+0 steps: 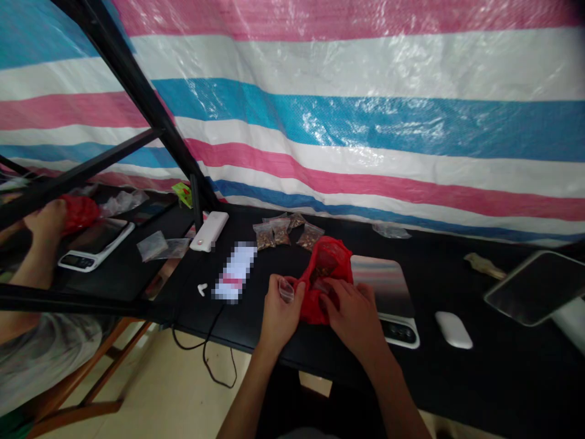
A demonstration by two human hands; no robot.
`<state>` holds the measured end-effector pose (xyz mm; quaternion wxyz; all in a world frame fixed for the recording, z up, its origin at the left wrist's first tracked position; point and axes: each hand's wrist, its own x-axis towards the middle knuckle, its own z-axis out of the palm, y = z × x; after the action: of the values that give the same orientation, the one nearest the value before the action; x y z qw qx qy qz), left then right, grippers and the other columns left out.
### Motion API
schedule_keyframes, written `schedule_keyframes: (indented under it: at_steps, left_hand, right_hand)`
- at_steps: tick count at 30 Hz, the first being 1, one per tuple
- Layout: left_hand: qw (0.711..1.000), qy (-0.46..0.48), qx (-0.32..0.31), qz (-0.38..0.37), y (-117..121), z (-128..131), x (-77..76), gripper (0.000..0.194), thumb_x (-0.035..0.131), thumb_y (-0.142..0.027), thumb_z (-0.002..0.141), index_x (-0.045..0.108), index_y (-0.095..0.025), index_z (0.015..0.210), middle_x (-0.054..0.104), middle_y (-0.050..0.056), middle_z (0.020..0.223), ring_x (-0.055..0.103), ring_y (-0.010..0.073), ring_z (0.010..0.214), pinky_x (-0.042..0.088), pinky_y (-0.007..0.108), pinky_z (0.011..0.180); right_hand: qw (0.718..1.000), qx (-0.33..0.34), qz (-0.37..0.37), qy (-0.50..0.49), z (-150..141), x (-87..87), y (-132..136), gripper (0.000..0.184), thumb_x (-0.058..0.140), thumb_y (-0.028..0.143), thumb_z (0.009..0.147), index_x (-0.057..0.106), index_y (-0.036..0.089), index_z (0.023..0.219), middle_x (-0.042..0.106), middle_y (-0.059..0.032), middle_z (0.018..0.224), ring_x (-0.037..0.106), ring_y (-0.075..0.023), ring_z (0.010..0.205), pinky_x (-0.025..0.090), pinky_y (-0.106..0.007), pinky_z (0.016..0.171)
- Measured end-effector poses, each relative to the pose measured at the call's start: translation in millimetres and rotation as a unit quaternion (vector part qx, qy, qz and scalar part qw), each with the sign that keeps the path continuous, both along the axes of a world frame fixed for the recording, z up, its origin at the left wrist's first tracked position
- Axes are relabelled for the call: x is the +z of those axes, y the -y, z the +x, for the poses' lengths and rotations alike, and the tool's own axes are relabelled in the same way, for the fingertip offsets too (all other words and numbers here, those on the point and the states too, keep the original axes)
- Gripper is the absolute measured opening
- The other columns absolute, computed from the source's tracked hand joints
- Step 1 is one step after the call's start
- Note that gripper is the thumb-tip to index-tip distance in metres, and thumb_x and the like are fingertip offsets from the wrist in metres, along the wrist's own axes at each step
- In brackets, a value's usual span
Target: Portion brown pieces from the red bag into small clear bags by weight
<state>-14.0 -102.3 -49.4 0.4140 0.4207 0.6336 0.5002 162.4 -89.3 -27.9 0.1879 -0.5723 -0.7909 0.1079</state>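
A red plastic bag (325, 268) stands open on the black table (457, 390) in front of me. My left hand (281, 311) is closed on a small clear pouch (287, 289) at the bag's left edge. My right hand (354, 314) rests on the bag's front with its fingers curled into the red plastic. Several small clear pouches filled with brown bits (286, 233) lie behind the bag. A digital scale with a steel plate (388, 292) sits just right of the bag, partly under my right hand.
A white power bank (209, 231) with a cable, a white oval object (453, 330) and a second scale (534, 286) lie on the table. At left another person's hand (46, 222) holds a red bag over another scale (94, 247). Striped tarp (365, 122) hangs behind.
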Motion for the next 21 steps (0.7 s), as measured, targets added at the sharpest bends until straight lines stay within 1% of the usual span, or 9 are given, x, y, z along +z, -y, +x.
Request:
schedule_keyframes:
  at_steps: [3, 6, 9, 12, 15, 18, 20, 21]
  left_hand:
    - [0.999, 0.038, -0.011, -0.012, 17.4, -0.3, 3.9, 0.036, 0.073, -0.042, 0.087, 0.041, -0.024, 0.087, 0.064, 0.001, 0.089, 0.060, 0.0148, 0.077, 0.048, 0.027, 0.073]
    - [0.997, 0.070, 0.013, -0.014, 28.4, -11.8, 3.0, 0.039, 0.074, -0.041, 0.084, 0.039, -0.024, 0.081, 0.057, -0.003, 0.076, 0.056, 0.0131, 0.070, 0.047, 0.025, 0.068]
    - [0.996, 0.083, 0.037, -0.017, 42.1, -21.7, 0.5, 0.043, 0.075, -0.046, 0.082, 0.040, -0.023, 0.078, 0.055, -0.004, 0.072, 0.055, 0.0129, 0.069, 0.047, 0.025, 0.068]
    - [0.994, 0.090, 0.053, -0.029, 60.1, -22.9, 3.3, 0.044, 0.072, -0.054, 0.085, 0.042, -0.023, 0.077, 0.064, 0.002, 0.084, 0.060, 0.0154, 0.079, 0.050, 0.028, 0.076]
    - [0.992, 0.096, 0.049, -0.061, 78.1, -21.7, 11.2, 0.046, 0.071, -0.059, 0.084, 0.045, -0.022, 0.078, 0.070, 0.007, 0.096, 0.065, 0.0192, 0.087, 0.053, 0.031, 0.080]
    - [0.991, 0.101, 0.038, -0.078, 93.8, -26.3, 16.2, 0.047, 0.073, -0.061, 0.082, 0.047, -0.022, 0.078, 0.071, 0.010, 0.101, 0.068, 0.0225, 0.091, 0.055, 0.033, 0.080]
    - [0.990, 0.099, 0.035, -0.091, 103.9, -33.6, 15.2, 0.048, 0.075, -0.062, 0.079, 0.049, -0.022, 0.079, 0.072, 0.010, 0.103, 0.070, 0.0236, 0.092, 0.057, 0.034, 0.081]
    - [0.990, 0.095, 0.046, -0.097, 108.8, -38.1, 13.6, 0.049, 0.075, -0.064, 0.078, 0.050, -0.022, 0.080, 0.071, 0.010, 0.103, 0.070, 0.0237, 0.091, 0.057, 0.035, 0.081]
  right_hand:
    - [0.999, -0.008, -0.025, -0.029, -3.2, -1.1, 19.5, 0.025, 0.057, 0.025, 0.100, 0.065, 0.023, 0.123, 0.076, -0.0096, 0.121, 0.071, -0.0284, 0.104, 0.037, -0.048, 0.098]
    - [0.997, -0.007, -0.048, -0.063, -6.3, -4.8, 39.3, 0.028, 0.058, 0.025, 0.099, 0.065, 0.025, 0.125, 0.075, -0.0091, 0.123, 0.070, -0.0290, 0.106, 0.042, -0.048, 0.099]
    - [0.992, -0.001, -0.074, -0.101, -5.2, -8.8, 60.9, 0.030, 0.059, 0.025, 0.098, 0.067, 0.028, 0.127, 0.074, -0.0067, 0.125, 0.068, -0.0283, 0.114, 0.048, -0.047, 0.102]
    - [0.984, -0.008, -0.099, -0.146, 5.0, -11.5, 80.8, 0.031, 0.060, 0.029, 0.099, 0.067, 0.031, 0.128, 0.071, -0.0047, 0.131, 0.065, -0.0260, 0.121, 0.051, -0.045, 0.106]
    - [0.978, -0.021, -0.097, -0.181, 23.8, -12.8, 94.5, 0.032, 0.059, 0.035, 0.100, 0.066, 0.034, 0.130, 0.068, -0.0028, 0.135, 0.064, -0.0247, 0.125, 0.052, -0.044, 0.110]
    - [0.975, -0.049, -0.082, -0.203, 44.1, -13.0, 103.3, 0.033, 0.060, 0.040, 0.099, 0.066, 0.035, 0.131, 0.068, -0.0029, 0.136, 0.066, -0.0242, 0.125, 0.054, -0.042, 0.109]
    - [0.973, -0.061, -0.083, -0.205, 56.0, -14.5, 109.4, 0.032, 0.062, 0.042, 0.098, 0.068, 0.034, 0.129, 0.071, -0.0026, 0.133, 0.069, -0.0233, 0.121, 0.057, -0.037, 0.105]
    - [0.973, -0.064, -0.086, -0.203, 61.5, -16.2, 112.8, 0.032, 0.063, 0.043, 0.097, 0.069, 0.033, 0.127, 0.072, -0.0025, 0.131, 0.071, -0.0228, 0.118, 0.059, -0.035, 0.103]
